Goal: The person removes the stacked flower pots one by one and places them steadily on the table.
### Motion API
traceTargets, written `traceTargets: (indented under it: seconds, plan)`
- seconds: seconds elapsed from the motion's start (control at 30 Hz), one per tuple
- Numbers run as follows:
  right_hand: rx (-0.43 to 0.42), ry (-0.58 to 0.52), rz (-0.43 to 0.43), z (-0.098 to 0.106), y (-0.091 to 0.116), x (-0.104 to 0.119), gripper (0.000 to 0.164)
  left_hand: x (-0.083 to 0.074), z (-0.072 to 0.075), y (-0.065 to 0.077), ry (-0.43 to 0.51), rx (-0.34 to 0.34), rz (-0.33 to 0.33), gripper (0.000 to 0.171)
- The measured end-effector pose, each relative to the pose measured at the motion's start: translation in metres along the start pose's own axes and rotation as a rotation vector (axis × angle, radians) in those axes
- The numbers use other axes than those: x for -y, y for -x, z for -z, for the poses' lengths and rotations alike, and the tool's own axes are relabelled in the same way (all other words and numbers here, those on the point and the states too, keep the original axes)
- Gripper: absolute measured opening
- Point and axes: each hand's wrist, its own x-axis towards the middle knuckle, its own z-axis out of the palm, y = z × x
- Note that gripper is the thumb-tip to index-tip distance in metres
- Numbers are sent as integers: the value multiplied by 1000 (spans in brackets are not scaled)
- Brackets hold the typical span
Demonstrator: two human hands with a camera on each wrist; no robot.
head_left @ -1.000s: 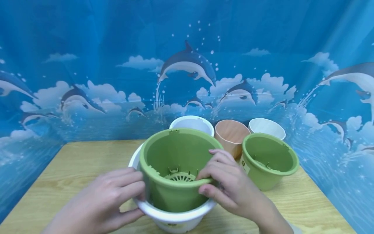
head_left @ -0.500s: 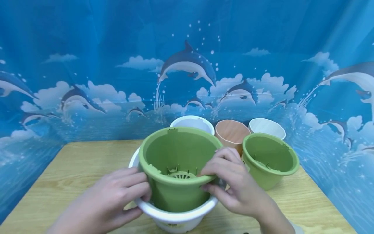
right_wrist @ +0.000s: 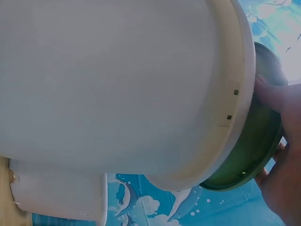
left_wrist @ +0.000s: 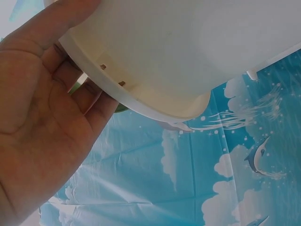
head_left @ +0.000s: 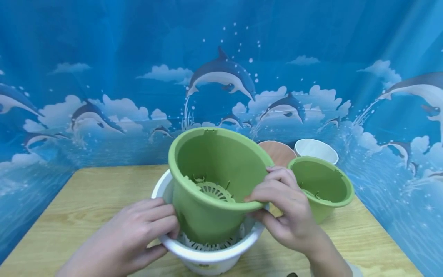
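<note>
A green plastic plant pot (head_left: 214,161) is tilted above and partly inside a larger white plant pot (head_left: 200,256). My right hand (head_left: 287,204) pinches the green pot's front right rim, fingers inside and thumb below. On the white pot's left rim, my left hand (head_left: 138,227) keeps a grip with curled fingers and thumb. Slots in the white pot's floor show beneath the green one. The left wrist view has the left hand (left_wrist: 47,103) at the white rim, from below. From the right wrist, the green pot (right_wrist: 249,146) juts out past the white rim.
Behind my right hand stands a second green pot (head_left: 320,181). A brown pot (head_left: 277,152) and a white faceted pot (head_left: 316,150) are at the back of the wooden table (head_left: 114,188). The right wrist view shows another white pot (right_wrist: 56,193). A dolphin-print curtain (head_left: 138,50) surrounds the table.
The right hand has raised and tilted the green pot, so the white pot's slotted floor shows and the back white pot is covered. The left hand stays at the white rim.
</note>
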Motion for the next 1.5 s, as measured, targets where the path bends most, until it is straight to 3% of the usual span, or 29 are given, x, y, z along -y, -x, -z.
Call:
traceTargets:
  seconds: [0.33,0.73,0.97,1.33,1.5]
  plan:
    - [-138,-18,46,2,-5,0,22,0,0,0,10,10,7,30]
    - [-335,-62,63,8,0,-5,21,0,0,0,21,34,18,30]
    - [-408,-114,48,13,2,-6,21,0,0,0,17,36,12,30]
    - [-539,-98,99,12,-3,-7,25,1,1,0,16,33,17,30]
    - [-608,-73,82,11,-6,-5,30,1,0,0,19,17,7,31]
